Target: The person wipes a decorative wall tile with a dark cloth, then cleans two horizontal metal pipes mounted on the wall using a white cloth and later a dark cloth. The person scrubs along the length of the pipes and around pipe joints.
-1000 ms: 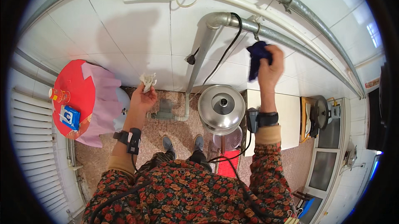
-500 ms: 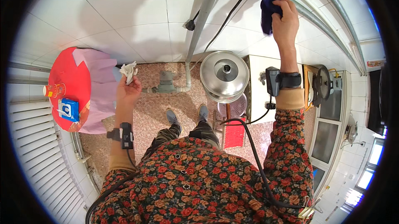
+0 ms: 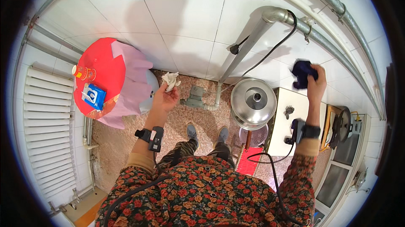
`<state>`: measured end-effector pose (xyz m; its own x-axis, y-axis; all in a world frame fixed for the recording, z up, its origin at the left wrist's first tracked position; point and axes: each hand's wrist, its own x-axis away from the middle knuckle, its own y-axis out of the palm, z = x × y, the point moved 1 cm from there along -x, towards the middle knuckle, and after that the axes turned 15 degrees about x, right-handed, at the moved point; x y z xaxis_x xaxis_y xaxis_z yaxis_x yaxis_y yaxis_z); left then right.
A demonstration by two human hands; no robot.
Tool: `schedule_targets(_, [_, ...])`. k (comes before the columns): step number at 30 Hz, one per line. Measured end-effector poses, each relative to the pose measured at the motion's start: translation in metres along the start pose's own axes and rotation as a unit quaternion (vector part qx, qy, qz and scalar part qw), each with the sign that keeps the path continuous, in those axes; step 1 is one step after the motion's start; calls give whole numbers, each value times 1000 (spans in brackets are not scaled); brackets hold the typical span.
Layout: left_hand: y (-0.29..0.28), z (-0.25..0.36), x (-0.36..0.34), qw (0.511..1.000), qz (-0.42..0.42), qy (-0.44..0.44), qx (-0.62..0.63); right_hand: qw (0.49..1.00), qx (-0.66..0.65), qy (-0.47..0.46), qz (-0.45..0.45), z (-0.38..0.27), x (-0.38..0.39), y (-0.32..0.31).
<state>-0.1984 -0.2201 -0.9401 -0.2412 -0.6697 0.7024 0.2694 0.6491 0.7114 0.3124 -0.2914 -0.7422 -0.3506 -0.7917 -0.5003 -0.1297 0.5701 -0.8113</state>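
Observation:
My left hand [image 3: 167,98] pinches a crumpled white tissue [image 3: 171,80] between its fingertips, over the floor beside the round table. Far to the right, my right hand [image 3: 317,84] is closed on a dark blue cloth [image 3: 303,74], which hangs bunched from its fingers and looks slightly blurred. The cloth is held in front of the tiled wall, apart from the grey pipe [image 3: 322,43] above it. A white-topped counter or cabinet [image 3: 291,119] lies below my right hand, with a small dark lump [image 3: 289,112] on top.
A steel lidded pot [image 3: 253,104] stands between my arms. At left, a table with a red cover [image 3: 99,64] bears a blue tissue pack [image 3: 93,96] and paper cups [image 3: 84,73]. A white radiator [image 3: 48,130] lines the left wall. A black cable [image 3: 274,180] runs along my right arm.
The view has shifted. My right hand has brought the blue cloth away from the pipe and lower. My left hand still holds the tissue.

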Motion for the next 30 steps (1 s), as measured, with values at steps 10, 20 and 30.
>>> schedule_targets(10, [-83, -4, 65, 993, 80, 91, 4, 885, -299, 215, -283, 14, 133, 23])
schedule_targets(20, [-147, -17, 126, 990, 44, 93, 91, 851, -322, 43, -413, -49, 130, 71])
schedule_targets(30, [-142, 41, 139, 995, -63, 30, 73, 760, -502, 211, -356, -97, 125, 30])
